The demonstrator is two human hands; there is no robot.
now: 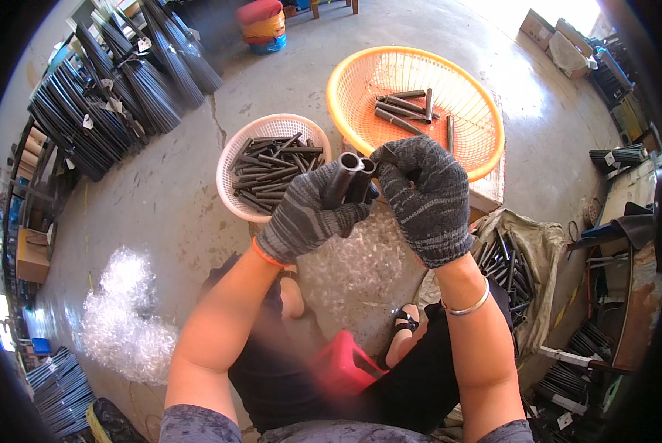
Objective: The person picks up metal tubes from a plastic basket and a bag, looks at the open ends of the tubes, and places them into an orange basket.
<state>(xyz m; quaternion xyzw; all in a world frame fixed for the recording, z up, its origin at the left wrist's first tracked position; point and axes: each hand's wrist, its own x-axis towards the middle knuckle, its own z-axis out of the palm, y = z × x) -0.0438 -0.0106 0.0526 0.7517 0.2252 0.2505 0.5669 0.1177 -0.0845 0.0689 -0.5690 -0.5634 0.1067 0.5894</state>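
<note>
My left hand (298, 214), in a grey striped knit glove, is wrapped round a few short black tubes (340, 181). Their open ends point up and away from me. Close against it, my right hand (428, 203), gloved alike, has its fingers curled and pinched beside the tube ends. What those fingers grip, if anything, is hidden. Beyond my left hand, a small pale pink basket (224, 177) holds many similar tubes (275, 173). Behind my right hand stands a larger orange basket (490, 140) with several loose tubes (401, 103) inside.
An open woven sack (545, 258) of dark tubes lies right of my right forearm. Clear plastic scraps (128, 317) are heaped on the floor at left, with more (357, 269) between my feet. Bundled long rods (135, 81) lean at the far left. A pink plastic stool (346, 365) is below me.
</note>
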